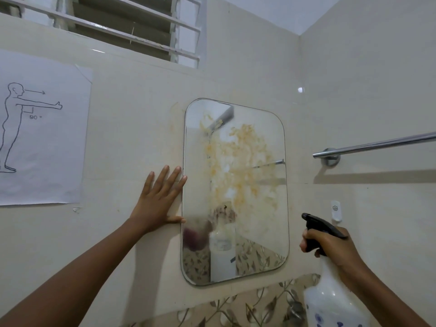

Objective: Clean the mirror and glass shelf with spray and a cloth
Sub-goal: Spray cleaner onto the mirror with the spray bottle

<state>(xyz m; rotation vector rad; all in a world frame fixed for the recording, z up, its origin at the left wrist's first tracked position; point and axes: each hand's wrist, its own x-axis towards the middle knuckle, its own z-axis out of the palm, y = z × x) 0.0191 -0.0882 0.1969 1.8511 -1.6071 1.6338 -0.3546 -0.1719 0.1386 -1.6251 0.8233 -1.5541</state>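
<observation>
Right, handling notes:

1. Mirror [236,192]: frameless glass pane with rounded corners, fixed flat to the tiled wall [132,138]. Rigid, brittle, bare edges. Judgement: don't grip it anywhere; push square onto the face only, nothing prying at the rim.
2. Soiling: yellow-orange dried smear [238,161] across the upper and middle glass, fogged patch lower left. Likely needs soaking before it wipes off.
3. Left hand [160,199]: fingers spread wide, palm flat on the wall just beside the mirror's left edge, fingertip and thumb tip at the rim. Holding nothing, looks like bracing.
4. Right hand [330,246]: wrapped around the neck of the spray bottle [330,286], a finger at the black trigger head, nozzle aimed left toward the mirror, off its lower right corner.
5. Bottle: translucent plastic, liquid level not readable. Probably light, wall slightly squashy, slick when wet. Neck under the trigger is the right hold, as taken now.
6. Cloth and glass shelf: neither in view.
7. Risk: wet glass gets slippery, so a pressing hand may skate toward the bare edge; runoff goes down onto the patterned tiles [259,303] below.
</observation>
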